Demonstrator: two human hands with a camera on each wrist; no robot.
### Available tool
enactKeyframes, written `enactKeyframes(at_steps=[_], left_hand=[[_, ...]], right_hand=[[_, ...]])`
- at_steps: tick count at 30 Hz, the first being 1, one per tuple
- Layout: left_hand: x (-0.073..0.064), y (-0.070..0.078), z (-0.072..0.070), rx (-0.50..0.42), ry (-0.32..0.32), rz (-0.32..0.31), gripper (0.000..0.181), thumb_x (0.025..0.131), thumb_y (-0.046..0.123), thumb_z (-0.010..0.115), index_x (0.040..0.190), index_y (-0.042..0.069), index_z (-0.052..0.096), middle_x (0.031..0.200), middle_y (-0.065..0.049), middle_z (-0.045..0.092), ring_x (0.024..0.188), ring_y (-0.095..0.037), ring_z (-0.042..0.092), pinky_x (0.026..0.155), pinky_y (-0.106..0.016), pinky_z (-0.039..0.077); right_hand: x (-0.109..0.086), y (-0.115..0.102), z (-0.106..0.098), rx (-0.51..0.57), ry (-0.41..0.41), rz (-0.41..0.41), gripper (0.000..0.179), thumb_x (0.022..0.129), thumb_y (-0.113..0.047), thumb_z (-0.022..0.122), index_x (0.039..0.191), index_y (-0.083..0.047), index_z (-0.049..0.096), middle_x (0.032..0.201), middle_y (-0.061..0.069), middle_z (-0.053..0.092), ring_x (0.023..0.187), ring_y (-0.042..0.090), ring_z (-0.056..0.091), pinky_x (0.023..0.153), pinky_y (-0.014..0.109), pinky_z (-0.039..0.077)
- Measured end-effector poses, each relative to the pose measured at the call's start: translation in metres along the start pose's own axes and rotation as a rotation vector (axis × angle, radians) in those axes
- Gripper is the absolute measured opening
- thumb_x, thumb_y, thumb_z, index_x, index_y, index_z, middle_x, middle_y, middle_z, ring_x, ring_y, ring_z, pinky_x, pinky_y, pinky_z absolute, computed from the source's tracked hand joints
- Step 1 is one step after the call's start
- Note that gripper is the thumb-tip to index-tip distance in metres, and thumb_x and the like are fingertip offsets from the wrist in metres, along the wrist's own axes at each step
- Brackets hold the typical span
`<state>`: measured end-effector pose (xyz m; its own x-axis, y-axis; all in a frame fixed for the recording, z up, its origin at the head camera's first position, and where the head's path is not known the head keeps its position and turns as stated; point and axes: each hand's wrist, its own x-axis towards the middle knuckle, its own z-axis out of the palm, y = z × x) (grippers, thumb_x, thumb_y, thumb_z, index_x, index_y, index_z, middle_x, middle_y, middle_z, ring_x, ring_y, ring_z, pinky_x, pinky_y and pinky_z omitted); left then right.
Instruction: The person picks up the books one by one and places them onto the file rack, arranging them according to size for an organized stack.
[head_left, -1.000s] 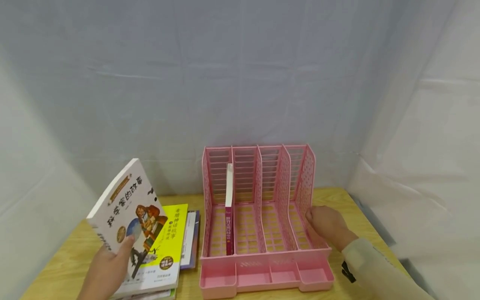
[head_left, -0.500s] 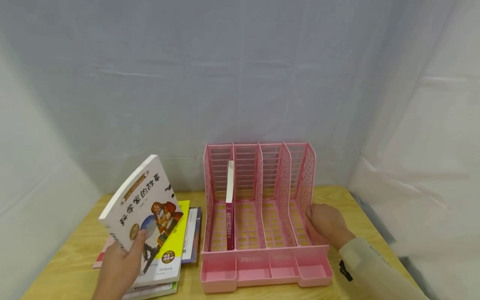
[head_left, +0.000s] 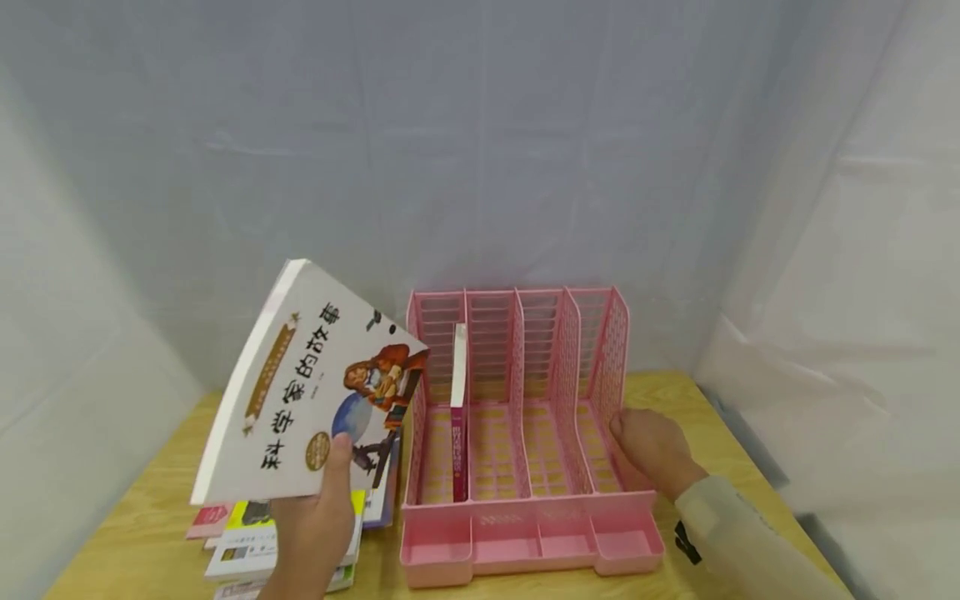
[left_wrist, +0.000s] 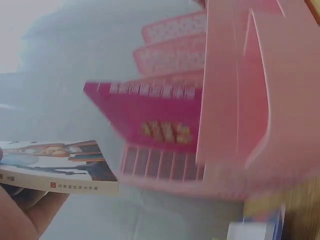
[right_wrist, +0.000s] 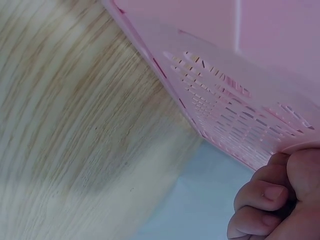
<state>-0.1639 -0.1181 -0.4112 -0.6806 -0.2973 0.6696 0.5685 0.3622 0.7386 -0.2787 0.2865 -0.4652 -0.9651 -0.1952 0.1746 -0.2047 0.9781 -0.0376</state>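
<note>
Left hand (head_left: 315,529) pinches tilted white book (head_left: 318,383) near pink rack (head_left: 525,507); right hand (head_left: 656,450) grips rack's side, fingers (right_wrist: 260,195) curled.

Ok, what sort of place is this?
Perhaps a curtained-off work booth: pale sheeting behind and on both sides of a wood-grain table, which bears a pink rack and a pile of books.

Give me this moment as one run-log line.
Left hand: holds white book outside pink rack | Right hand: grips rack's right side | In rack: magenta-spined book, leftmost compartment, upright
</note>
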Motion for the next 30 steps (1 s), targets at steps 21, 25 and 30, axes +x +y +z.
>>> enactKeyframes(at_steps=[21, 25, 30], left_hand=[[-0.011, -0.051, 0.069, 0.11, -0.462, -0.286, 0.063, 0.108, 0.041, 0.052, 0.157, 0.003, 0.038, 0.151, -0.024, 0.052, 0.137, -0.042, 0.051, 0.109, -0.061, 0.043], [-0.01, -0.059, 0.072, 0.098, -0.577, -0.316, 0.064, 0.106, 0.045, 0.056, 0.154, 0.006, 0.042, 0.135, -0.023, 0.063, 0.116, -0.038, 0.065, 0.092, -0.053, 0.057], [-0.009, -0.067, 0.075, 0.146, -0.72, -0.334, 0.086, 0.096, 0.042, 0.072, 0.165, 0.026, 0.023, 0.141, -0.014, 0.06, 0.098, -0.021, 0.072, 0.07, -0.03, 0.059]], right_hand=[[0.01, -0.016, 0.013, 0.133, -0.012, 0.07, 0.035, 0.103, -0.024, 0.05, 0.069, -0.014, 0.05, 0.073, 0.008, 0.065, 0.069, 0.027, 0.064, 0.063, 0.045, 0.051], [0.009, -0.016, 0.014, 0.134, -0.011, 0.072, 0.037, 0.104, -0.025, 0.05, 0.068, -0.014, 0.047, 0.072, 0.008, 0.064, 0.067, 0.026, 0.063, 0.062, 0.044, 0.05], [0.008, -0.015, 0.013, 0.152, -0.011, 0.089, 0.039, 0.104, -0.024, 0.049, 0.066, -0.014, 0.046, 0.075, 0.009, 0.065, 0.067, 0.026, 0.062, 0.063, 0.045, 0.05]])
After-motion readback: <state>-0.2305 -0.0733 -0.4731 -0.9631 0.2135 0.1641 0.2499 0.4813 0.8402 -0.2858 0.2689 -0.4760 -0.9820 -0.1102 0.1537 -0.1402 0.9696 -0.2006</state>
